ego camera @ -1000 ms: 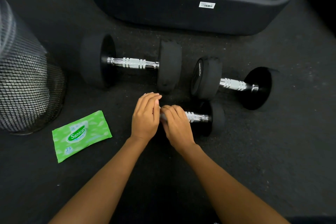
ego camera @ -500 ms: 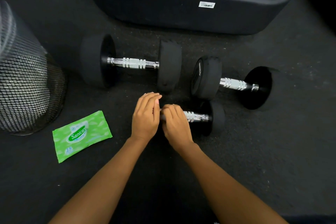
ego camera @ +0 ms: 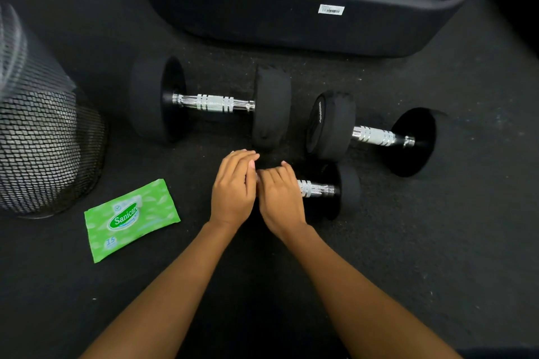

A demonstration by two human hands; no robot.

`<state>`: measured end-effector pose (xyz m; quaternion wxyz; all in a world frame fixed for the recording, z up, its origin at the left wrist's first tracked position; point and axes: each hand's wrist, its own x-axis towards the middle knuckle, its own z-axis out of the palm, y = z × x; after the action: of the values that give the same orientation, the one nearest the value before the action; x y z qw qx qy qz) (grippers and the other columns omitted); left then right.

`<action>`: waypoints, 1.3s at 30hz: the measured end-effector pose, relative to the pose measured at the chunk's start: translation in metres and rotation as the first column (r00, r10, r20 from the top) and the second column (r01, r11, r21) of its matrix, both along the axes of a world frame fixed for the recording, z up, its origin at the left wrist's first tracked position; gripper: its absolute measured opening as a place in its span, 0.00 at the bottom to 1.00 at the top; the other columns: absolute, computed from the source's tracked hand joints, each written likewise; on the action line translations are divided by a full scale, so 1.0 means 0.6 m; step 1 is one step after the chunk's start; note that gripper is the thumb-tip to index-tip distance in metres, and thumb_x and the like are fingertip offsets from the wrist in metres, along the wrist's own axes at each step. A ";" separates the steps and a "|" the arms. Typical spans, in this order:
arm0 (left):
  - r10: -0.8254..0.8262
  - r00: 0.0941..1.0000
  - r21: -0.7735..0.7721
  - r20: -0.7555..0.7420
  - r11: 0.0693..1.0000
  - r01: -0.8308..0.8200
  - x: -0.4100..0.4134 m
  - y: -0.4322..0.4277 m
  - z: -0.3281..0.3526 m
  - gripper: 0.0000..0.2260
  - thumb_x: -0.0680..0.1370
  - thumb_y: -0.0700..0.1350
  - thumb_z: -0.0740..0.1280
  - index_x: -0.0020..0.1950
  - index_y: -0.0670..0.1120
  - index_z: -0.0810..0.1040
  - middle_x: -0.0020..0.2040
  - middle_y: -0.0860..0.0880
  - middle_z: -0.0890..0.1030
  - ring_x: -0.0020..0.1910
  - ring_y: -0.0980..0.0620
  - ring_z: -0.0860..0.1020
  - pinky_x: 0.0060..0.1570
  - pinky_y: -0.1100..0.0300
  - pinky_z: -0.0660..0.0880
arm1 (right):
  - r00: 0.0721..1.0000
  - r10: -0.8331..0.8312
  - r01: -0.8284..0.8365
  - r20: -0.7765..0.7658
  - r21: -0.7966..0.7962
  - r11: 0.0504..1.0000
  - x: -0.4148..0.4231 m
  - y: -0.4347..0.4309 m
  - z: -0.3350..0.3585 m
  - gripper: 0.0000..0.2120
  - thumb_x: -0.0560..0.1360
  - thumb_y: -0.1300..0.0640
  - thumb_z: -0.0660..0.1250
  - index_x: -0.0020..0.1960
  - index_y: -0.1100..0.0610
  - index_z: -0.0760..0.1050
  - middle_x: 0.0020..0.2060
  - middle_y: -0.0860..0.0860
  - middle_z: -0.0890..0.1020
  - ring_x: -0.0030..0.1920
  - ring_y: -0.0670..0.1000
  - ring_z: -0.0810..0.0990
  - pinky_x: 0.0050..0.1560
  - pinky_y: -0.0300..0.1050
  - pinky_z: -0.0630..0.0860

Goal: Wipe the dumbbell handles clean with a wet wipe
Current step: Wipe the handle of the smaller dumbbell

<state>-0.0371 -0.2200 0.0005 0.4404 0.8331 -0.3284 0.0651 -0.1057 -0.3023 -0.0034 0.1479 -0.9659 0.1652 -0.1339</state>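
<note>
Three black dumbbells with chrome handles lie on the dark floor. My hands are on the small dumbbell (ego camera: 320,188), the nearest one. My right hand (ego camera: 280,198) curls over the left part of its handle, with a pale sliver showing at its fingertips. My left hand (ego camera: 233,186) rests with fairly straight fingers over the dumbbell's left end, hiding it. The large dumbbell (ego camera: 214,102) lies behind on the left, and the medium dumbbell (ego camera: 373,135) behind on the right. Neither is touched. A green wet wipe pack (ego camera: 128,218) lies flat to the left of my hands.
A black wire mesh bin (ego camera: 43,148) stands at the far left. The black base of a machine (ego camera: 291,14) runs across the back, just behind the dumbbells. Dark rubber floor (ego camera: 437,242) stretches to the right and towards me.
My right hand's fingers have shifted slightly on the small dumbbell's handle. My left hand, the other dumbbells and the wipe pack have not moved.
</note>
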 end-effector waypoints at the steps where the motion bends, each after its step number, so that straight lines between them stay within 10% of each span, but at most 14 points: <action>1: 0.002 1.000 -0.003 0.000 1.000 -0.002 0.001 0.000 0.000 0.15 0.80 0.41 0.55 0.55 0.38 0.79 0.53 0.43 0.81 0.57 0.51 0.74 0.63 0.57 0.67 | 1.000 -0.003 0.003 -0.007 -0.017 1.000 0.001 -0.004 -0.001 0.16 0.78 0.56 0.51 0.47 0.59 0.77 0.39 0.52 0.81 0.44 0.52 0.78 0.68 0.51 0.62; 13: 0.011 1.000 -0.003 0.008 1.000 -0.011 0.000 0.000 -0.001 0.15 0.80 0.41 0.55 0.55 0.37 0.79 0.53 0.43 0.81 0.57 0.50 0.74 0.65 0.63 0.64 | 0.990 -0.133 0.127 -0.045 -0.129 0.984 0.005 -0.015 0.007 0.21 0.77 0.56 0.49 0.36 0.59 0.77 0.30 0.53 0.79 0.36 0.55 0.78 0.58 0.52 0.74; 21: 0.009 1.000 -0.005 0.016 1.000 -0.009 0.000 0.000 0.000 0.14 0.80 0.40 0.55 0.55 0.37 0.79 0.52 0.43 0.81 0.57 0.52 0.73 0.65 0.66 0.62 | 0.988 0.153 -0.153 -0.006 -0.051 0.987 -0.046 -0.036 -0.014 0.16 0.77 0.60 0.59 0.64 0.61 0.72 0.57 0.54 0.78 0.59 0.53 0.75 0.70 0.49 0.57; 27: 0.008 1.000 -0.003 0.012 1.000 -0.008 0.002 0.000 -0.003 0.15 0.80 0.41 0.55 0.55 0.37 0.79 0.53 0.43 0.81 0.57 0.52 0.73 0.65 0.64 0.63 | 0.999 -0.025 0.025 -0.038 0.012 1.000 -0.020 -0.016 0.001 0.18 0.79 0.55 0.50 0.55 0.59 0.77 0.47 0.53 0.81 0.50 0.53 0.78 0.68 0.50 0.60; 39: 0.012 1.000 0.003 0.022 1.000 -0.012 0.000 0.000 -0.001 0.15 0.80 0.41 0.55 0.55 0.38 0.79 0.53 0.43 0.81 0.57 0.51 0.74 0.64 0.61 0.66 | 0.991 0.111 -0.108 0.071 -0.042 0.993 -0.055 -0.038 -0.012 0.14 0.74 0.60 0.64 0.59 0.59 0.71 0.55 0.54 0.78 0.56 0.53 0.75 0.68 0.49 0.59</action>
<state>-0.0370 -0.2202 -0.0003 0.4351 0.8349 -0.3282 0.0766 -0.1387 -0.3253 -0.0105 0.1428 -0.9705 0.1040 -0.1641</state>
